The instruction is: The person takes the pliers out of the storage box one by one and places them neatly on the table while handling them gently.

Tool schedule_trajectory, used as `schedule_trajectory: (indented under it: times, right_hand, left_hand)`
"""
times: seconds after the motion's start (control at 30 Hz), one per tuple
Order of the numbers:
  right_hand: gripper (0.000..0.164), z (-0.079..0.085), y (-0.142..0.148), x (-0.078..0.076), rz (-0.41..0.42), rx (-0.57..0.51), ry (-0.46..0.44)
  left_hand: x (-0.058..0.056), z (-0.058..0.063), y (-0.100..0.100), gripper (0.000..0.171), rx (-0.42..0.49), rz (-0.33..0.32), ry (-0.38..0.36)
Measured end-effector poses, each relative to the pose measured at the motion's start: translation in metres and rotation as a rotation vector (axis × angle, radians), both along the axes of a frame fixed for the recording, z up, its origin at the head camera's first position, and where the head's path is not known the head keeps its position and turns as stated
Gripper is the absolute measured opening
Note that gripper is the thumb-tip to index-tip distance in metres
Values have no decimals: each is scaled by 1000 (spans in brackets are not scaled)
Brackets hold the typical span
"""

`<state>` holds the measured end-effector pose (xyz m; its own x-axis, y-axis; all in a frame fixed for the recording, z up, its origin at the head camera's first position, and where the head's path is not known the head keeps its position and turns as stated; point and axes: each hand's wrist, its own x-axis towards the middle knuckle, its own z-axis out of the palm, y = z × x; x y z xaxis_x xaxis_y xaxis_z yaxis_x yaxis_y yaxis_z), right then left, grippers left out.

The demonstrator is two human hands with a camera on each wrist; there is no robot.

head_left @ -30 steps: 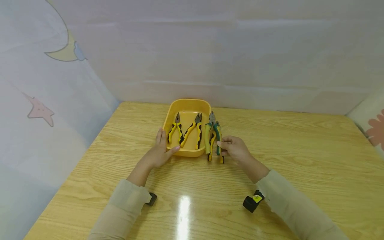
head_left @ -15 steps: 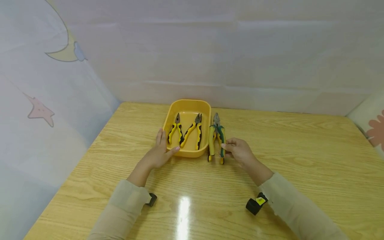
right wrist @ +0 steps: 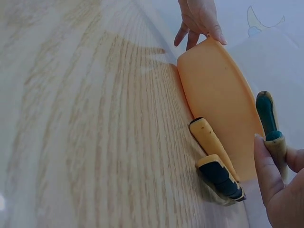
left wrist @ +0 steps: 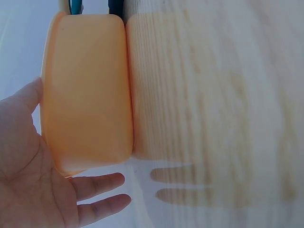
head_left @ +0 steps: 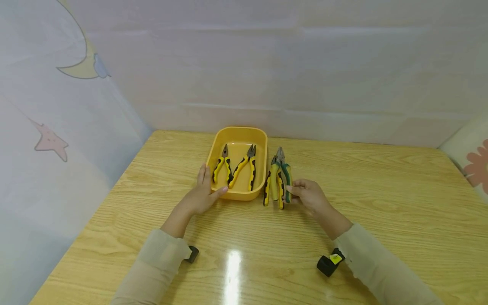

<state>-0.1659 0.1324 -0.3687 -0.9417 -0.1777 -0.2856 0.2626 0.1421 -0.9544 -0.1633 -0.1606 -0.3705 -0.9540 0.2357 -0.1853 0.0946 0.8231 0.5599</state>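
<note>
The tabletop (head_left: 381, 190) in front of me is light, yellowish wood with dark wavy grain, glossy enough to throw back a bright streak of light (head_left: 232, 277) towards the person's side. A yellow tray (head_left: 240, 195) with rounded corners stands on it, near the far edge. Just right of the tray lies a pair of yellow-and-black pliers (head_left: 267, 186), handles spread and pointing towards the person.

Yellow-orange tray (head_left: 260, 195), green-and-yellow pliers (head_left: 287, 174), black-patched yellow pliers (head_left: 253, 173), beige sleeves (head_left: 152, 262), tan wood-grained table (head_left: 381, 199), pink star (head_left: 51, 140)
</note>
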Motion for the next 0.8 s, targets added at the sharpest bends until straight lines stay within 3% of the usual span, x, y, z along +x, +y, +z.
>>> schedule_trajectory:
  times: [0.5,0.8]
  right_hand:
    - [38,-13,8,1,-6,89,-1]
    - [32,-17,12,3,-29,-19,-24]
  left_hand:
    - [1,-1,0,88,3,8,-1]
    - [-1,-2,0,89,-6,8,8]
